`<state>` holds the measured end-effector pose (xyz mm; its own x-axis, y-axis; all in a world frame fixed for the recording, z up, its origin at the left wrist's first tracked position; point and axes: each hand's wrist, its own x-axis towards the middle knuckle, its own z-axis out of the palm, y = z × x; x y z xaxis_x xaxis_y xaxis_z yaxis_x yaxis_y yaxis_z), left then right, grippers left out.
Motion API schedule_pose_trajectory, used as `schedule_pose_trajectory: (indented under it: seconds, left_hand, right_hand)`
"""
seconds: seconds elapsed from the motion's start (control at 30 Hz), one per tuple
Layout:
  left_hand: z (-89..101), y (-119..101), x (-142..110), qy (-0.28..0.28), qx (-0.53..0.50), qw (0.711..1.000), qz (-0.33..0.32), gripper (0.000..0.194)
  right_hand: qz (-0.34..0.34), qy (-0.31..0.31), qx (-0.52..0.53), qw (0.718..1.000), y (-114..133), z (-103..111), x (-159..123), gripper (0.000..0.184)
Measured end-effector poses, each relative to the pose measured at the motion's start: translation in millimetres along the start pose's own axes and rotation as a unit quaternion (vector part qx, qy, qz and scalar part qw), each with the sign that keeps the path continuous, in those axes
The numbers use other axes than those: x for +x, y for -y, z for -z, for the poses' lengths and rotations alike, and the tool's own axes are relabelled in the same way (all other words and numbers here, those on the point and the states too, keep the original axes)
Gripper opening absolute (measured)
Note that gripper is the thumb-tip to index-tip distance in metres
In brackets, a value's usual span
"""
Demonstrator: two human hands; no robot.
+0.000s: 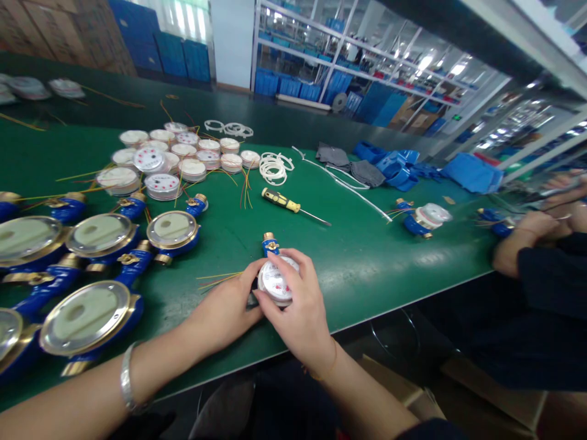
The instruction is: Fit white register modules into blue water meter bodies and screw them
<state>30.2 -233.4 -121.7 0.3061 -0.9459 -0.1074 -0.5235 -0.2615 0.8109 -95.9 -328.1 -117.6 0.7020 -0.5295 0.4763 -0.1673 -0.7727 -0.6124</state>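
Both my hands grip one blue water meter (275, 278) with a white dial face, lying on the green table (358, 263) near its front edge. My left hand (227, 311) holds it from the left, thumb against the dial. My right hand (298, 308) wraps over the dial from the right, fingers curled around its rim. The meter's brass-tipped blue end (270, 243) points away from me. Thin yellow and red wires (215, 279) trail left from it.
Several blue meters with capped faces (172, 231) lie at the left. White dial units (162, 185) are piled behind them, with white rings (274, 167) and a yellow-handled screwdriver (293, 206) nearby. Another person's hands (534, 235) work at the right beside another meter (424, 219).
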Motion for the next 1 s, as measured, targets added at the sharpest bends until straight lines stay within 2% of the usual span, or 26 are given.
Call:
schedule_pose_trajectory:
  seconds: [0.53,1.0]
  left_hand:
    - [2.0,-2.2,-0.9,0.01,0.007,0.999,0.031,0.056]
    - [0.2,1.8,-1.0,-0.009,-0.002,1.0,-0.009,0.06]
  right_hand:
    - [0.031,-0.001,-0.011,0.999,-2.2,-2.7,2.8,0.048]
    - [0.063,-0.001,-0.05,0.997,-9.3,-4.2,2.5,0.051]
